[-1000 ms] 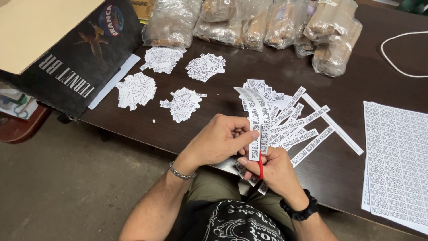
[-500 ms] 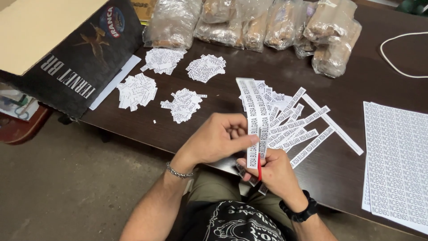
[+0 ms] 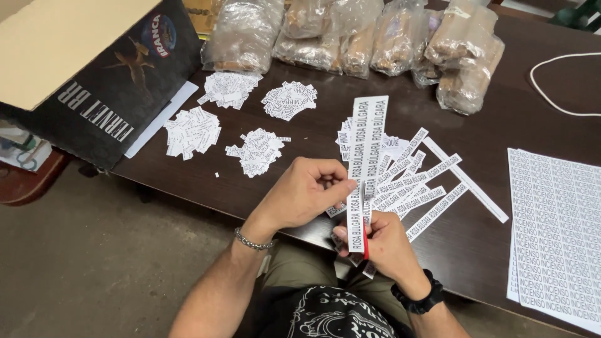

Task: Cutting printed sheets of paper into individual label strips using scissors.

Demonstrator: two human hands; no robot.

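While the left hand point(image 3: 300, 197) pinches a long white printed paper strip point(image 3: 365, 156) between its fingers, the right hand point(image 3: 382, 244) at five o'clock grips red-handled scissors point(image 3: 365, 241) above the dark wooden desk point(image 3: 325, 134).

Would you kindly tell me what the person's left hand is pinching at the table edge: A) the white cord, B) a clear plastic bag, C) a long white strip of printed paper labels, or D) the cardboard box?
C: the left hand pinches the long white strip of printed paper labels, upright before the right hand.
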